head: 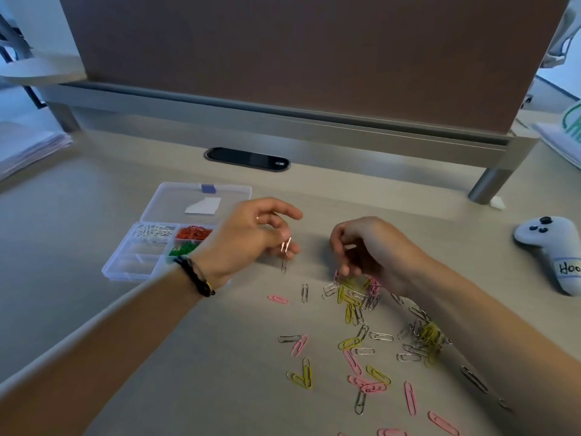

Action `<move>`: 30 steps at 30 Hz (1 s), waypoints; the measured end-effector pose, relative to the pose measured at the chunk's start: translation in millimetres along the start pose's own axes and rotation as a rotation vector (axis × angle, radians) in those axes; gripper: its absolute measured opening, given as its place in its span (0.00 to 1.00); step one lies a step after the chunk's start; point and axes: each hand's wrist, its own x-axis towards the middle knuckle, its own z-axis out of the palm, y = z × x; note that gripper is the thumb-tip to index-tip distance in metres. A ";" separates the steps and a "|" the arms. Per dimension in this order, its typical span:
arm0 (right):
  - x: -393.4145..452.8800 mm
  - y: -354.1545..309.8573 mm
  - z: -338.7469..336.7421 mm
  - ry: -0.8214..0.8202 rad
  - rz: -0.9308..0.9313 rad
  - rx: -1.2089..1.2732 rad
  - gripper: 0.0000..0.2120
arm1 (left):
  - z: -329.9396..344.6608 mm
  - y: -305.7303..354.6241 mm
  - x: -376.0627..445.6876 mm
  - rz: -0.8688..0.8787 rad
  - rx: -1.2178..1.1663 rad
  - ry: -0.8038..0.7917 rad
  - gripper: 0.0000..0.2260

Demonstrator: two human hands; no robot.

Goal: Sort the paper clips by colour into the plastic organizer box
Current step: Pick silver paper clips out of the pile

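Two hands work above the desk (94,215). Left hand (251,237) pinches a pink paper clip (286,246) beside the open organizer box (125,269). Right hand (367,247), fingers curled, reaches into the loose clip pile (355,294); its grasp cannot be determined.

I count two hands of mine: my left hand (251,237) pinches one pink paper clip (286,246), and my right hand (367,247) reaches into the loose clips. One plastic organizer box (125,269) sits toward the desk's (94,309) far left, with three filled compartments: one of white clips (153,231), one of orange clips (192,232), one of green clips (182,248). The loose clips on the desk come in three colours, pink, yellow and silver, too tangled to count exactly. One white controller (547,247) lies at the right edge.
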 end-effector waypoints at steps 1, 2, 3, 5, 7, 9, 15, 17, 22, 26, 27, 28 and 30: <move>1.8 1.6 0.9 -0.026 0.016 -0.023 0.13 | -3.3 0.4 -0.7 -0.060 -0.132 -0.015 0.11; 2.6 1.3 3.1 -0.048 0.009 -0.114 0.13 | -6.6 -0.9 -1.7 -0.119 -0.234 -0.037 0.12; 2.2 -0.5 5.4 -0.061 -0.028 -0.267 0.14 | -7.6 -0.6 -2.2 -0.174 -0.312 -0.062 0.13; 1.0 -4.5 14.4 -0.072 -0.147 -0.641 0.16 | -8.7 -1.2 -2.4 -0.270 -0.425 -0.077 0.15; -0.6 -5.7 24.0 -0.036 -0.218 -0.929 0.13 | -6.7 1.0 -1.5 -0.352 -0.513 -0.065 0.16; -5.9 -8.2 36.3 0.033 -0.245 -1.174 0.15 | -5.1 5.0 -0.1 -0.423 -0.524 -0.059 0.15; -14.6 -19.1 61.0 -0.001 -0.268 -1.442 0.20 | -9.9 13.9 2.0 -0.568 -0.327 -0.124 0.08; -12.7 -19.5 64.2 -0.012 -0.275 -1.491 0.20 | -10.9 14.3 2.6 -0.573 -0.209 -0.155 0.08; -9.5 -19.6 39.9 -0.031 -0.217 -1.377 0.12 | 5.6 6.1 -3.9 -0.189 0.343 -0.026 0.09; -15.3 -9.0 -10.6 -0.127 -0.177 -0.557 0.09 | 31.0 -6.8 -15.4 0.115 0.725 -0.101 0.04; -19.8 -5.6 -18.0 -0.117 -0.148 -0.378 0.11 | 36.5 -9.4 -15.8 0.133 0.807 -0.081 0.05; -23.8 -1.1 -24.7 -0.117 -0.119 -0.249 0.14 | 42.8 -9.7 -16.1 0.150 0.893 -0.055 0.06; -30.1 8.1 -34.1 -0.143 -0.099 -0.104 0.17 | 53.3 -10.1 -15.5 0.199 1.019 -0.016 0.10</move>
